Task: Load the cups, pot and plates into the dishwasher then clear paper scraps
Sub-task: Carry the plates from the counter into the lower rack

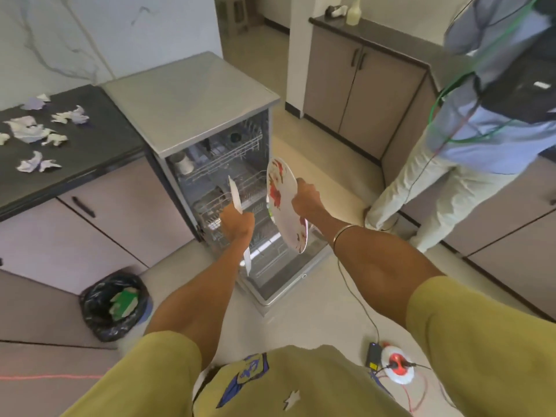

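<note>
The grey dishwasher (192, 94) stands open, its door (282, 275) folded down and wire racks (228, 158) showing. A metal cup or pot (184, 164) sits in the upper rack. My left hand (237, 224) grips a white plate (235, 194) held edge-on above the lower rack. My right hand (307, 198) grips a larger white plate with red flowers (284, 203), held upright just right of the opening. Several crumpled paper scraps (36, 132) lie on the dark counter (102, 136) at left.
A bin with a black liner (115, 307) stands on the floor at lower left. Another person (469, 124) stands at right by the cabinets. A cable runs across the floor to a power adapter (374, 355) and a red-and-white reel (398, 364).
</note>
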`<state>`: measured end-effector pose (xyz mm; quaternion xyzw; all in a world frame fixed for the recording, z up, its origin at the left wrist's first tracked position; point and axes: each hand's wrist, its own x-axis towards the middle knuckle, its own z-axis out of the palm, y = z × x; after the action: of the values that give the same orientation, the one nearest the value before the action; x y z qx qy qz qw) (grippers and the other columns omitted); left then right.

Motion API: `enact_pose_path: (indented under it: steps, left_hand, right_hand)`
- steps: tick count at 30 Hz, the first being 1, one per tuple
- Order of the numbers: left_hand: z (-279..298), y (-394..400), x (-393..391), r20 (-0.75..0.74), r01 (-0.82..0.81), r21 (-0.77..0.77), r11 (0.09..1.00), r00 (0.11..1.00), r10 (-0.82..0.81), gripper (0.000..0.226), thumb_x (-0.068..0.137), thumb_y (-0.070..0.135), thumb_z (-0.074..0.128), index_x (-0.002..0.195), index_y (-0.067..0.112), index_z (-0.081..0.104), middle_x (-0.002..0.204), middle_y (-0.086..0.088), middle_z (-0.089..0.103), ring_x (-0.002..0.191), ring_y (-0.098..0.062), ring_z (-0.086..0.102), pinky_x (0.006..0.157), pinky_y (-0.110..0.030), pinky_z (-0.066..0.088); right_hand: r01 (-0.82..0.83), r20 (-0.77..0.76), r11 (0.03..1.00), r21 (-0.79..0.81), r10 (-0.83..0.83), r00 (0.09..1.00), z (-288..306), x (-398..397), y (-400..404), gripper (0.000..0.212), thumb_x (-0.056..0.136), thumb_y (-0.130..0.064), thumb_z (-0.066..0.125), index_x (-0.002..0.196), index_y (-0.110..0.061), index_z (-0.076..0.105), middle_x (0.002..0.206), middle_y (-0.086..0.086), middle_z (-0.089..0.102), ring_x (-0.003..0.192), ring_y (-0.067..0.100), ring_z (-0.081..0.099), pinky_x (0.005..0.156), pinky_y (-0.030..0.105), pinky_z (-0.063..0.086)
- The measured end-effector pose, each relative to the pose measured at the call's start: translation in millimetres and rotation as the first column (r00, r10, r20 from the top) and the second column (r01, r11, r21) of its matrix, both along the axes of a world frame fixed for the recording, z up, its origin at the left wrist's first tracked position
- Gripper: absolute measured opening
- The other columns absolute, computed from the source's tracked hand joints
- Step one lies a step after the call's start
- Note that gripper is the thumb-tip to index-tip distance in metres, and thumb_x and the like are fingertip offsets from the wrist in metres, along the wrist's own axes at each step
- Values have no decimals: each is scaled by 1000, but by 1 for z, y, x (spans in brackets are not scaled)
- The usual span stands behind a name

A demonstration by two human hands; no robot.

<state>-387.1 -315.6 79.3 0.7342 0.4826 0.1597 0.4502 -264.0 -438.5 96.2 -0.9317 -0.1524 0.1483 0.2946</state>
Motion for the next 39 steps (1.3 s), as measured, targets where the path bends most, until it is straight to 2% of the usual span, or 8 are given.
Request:
enact_pose_path:
  steps: [7, 14, 19, 22, 26, 31, 36, 39]
  left_hand:
    - [-15, -51, 37, 3, -44, -53, 998, 999, 44, 22, 79, 0, 64, 101, -2, 65, 86, -9, 63, 81, -30, 67, 64, -36, 57]
    - [-42, -37, 74, -73, -90, -67, 994, 994, 85, 30, 77, 0, 64, 106, -2, 65, 100, -16, 68, 91, -32, 67, 72, -41, 57]
    - [-52, -15, 100, -125, -144, -49, 988, 983, 137, 36, 82, 4, 66, 118, 0, 63, 114, -17, 67, 106, -33, 65, 85, -41, 55]
    - [-51, -5, 112, -143, -203, -62, 977, 971, 192, 42, 86, 6, 69, 126, 0, 58, 122, -17, 63, 113, -34, 62, 93, -43, 53]
    - [-55, 10, 125, -133, -249, -94, 964, 963, 236, 46, 84, 5, 70, 128, 0, 57, 124, -18, 63, 114, -35, 61, 96, -47, 50]
    - [-52, 18, 136, -155, -296, -137, 945, 949, 274, 49, 86, 2, 66, 132, -1, 52, 127, -19, 58, 117, -35, 57, 99, -49, 48]
    - [-74, 20, 151, -212, -400, -171, 900, 907, 363, 49, 87, 7, 66, 133, 4, 51, 125, -17, 57, 119, -35, 54, 98, -55, 47]
    - [-97, 21, 160, -259, -482, -199, 853, 866, 428, 51, 85, 12, 67, 134, 8, 51, 123, -14, 57, 118, -32, 52, 98, -57, 48]
  right_hand:
    - [-6, -21, 1000, -30, 5, 1000, -17, 45, -46, 44, 91, -9, 57, 134, -12, 47, 114, 14, 64, 90, 35, 68, 67, 53, 61]
    - [-40, -80, 999, -10, 39, 996, -34, 86, -37, 51, 92, -2, 54, 141, -9, 44, 118, 14, 62, 94, 39, 68, 72, 59, 58]
    - [-110, -91, 994, 6, 110, 990, -50, 116, -14, 49, 94, -9, 55, 142, -12, 45, 118, 12, 63, 98, 34, 66, 81, 55, 58]
    - [-155, -78, 988, -6, 154, 985, -55, 133, 1, 47, 95, -13, 55, 141, -15, 45, 113, 11, 64, 90, 29, 65, 75, 51, 59]
    - [-226, -118, 971, -72, 217, 969, -62, 149, 20, 37, 96, -10, 51, 133, -8, 49, 112, 13, 63, 92, 28, 62, 75, 43, 58]
    - [-307, -171, 948, -84, 289, 942, -68, 167, 45, 38, 95, -6, 51, 132, -6, 48, 113, 16, 63, 101, 34, 62, 86, 50, 56]
    - [-370, -201, 928, -53, 353, 914, -86, 190, 66, 41, 90, -2, 53, 130, -9, 48, 110, 14, 63, 97, 30, 61, 73, 35, 50]
    - [-433, -263, 901, -33, 410, 873, -94, 206, 75, 45, 92, -2, 54, 135, -9, 45, 117, 16, 61, 104, 35, 61, 83, 45, 56]
